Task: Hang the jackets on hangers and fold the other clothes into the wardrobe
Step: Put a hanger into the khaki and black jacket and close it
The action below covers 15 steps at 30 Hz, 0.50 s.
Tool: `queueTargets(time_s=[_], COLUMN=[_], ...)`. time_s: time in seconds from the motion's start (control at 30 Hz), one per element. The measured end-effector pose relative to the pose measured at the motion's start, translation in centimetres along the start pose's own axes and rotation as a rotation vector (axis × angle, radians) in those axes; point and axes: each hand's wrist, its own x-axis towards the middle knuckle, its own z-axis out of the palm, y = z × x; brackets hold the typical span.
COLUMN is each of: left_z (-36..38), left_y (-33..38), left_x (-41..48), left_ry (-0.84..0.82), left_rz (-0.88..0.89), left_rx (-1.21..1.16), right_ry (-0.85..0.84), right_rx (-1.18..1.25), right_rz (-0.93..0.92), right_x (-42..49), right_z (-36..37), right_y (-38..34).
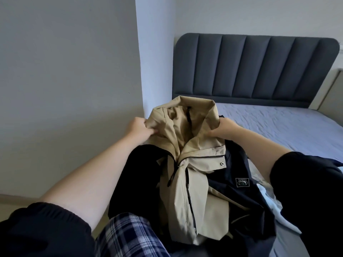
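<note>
Both hands held a beige fabric jacket with black zips [194,182] up by its collar, near the middle of the scene. The left hand [140,127] gripped the left side of the collar, fingers curled tight into a bunched fold of the cloth. The right hand [225,127] held the right side, thumb on the near face of the fabric and fingers wrapped behind it (those fingers were mostly hidden by the collar). The collar stood open at the far end, and the jacket's body hung down towards the near edge, its front zip partly undone and a metal snap showing on the right flap. Beneath and around it lay a dark navy jacket with a small square patch [235,193], spread from the left to the right of the beige one and touching it. A blue and white checked fabric [126,236] showed at the near left, just beside the navy jacket. A pale blue cloth [269,199] lay at the near right, against the person's black sleeve. Further right stretched a bed with a light blue quilted cover [278,123], and at its far end stood a dark grey padded headboard with vertical channels [256,69]. A plain grey wall [65,71] filled the left.
</note>
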Motion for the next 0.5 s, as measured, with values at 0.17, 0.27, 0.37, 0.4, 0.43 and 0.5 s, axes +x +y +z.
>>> queueTargets(time_s=[0.17, 0.27, 0.37, 0.4, 0.43, 0.5], left_z=[-2.5, -3.9, -5.1, -5.5, -5.9, -6.8], left_y=[2.5, 4.6, 7.2, 8.1, 9.0, 10.8], left_x=[-0.5, -0.8, -1.0, -1.1, -1.2, -1.8], left_ry=[0.176, 0.309, 0.393, 0.415, 0.435, 0.475], left_rz=[0.056, 0.076, 0.153, 0.171, 0.179, 0.196], left_rx=[0.125, 0.175, 0.182, 0.185, 0.187, 0.2], right_ry=[0.178, 0.346, 0.49, 0.545, 0.597, 0.69], right_rx=[0.034, 0.186, 0.257, 0.263, 0.27, 0.312], right_rz=[0.176, 0.2, 0.172, 0.155, 0.142, 0.122], right_x=[-0.9, -1.6, -2.8, -3.4, -4.0, -5.3], right_z=[-0.8, -2.4, -4.7, -5.5, -6.3, -7.9], right_y=[0.9, 0.4, -1.1, -1.6, -2.3, -3.4])
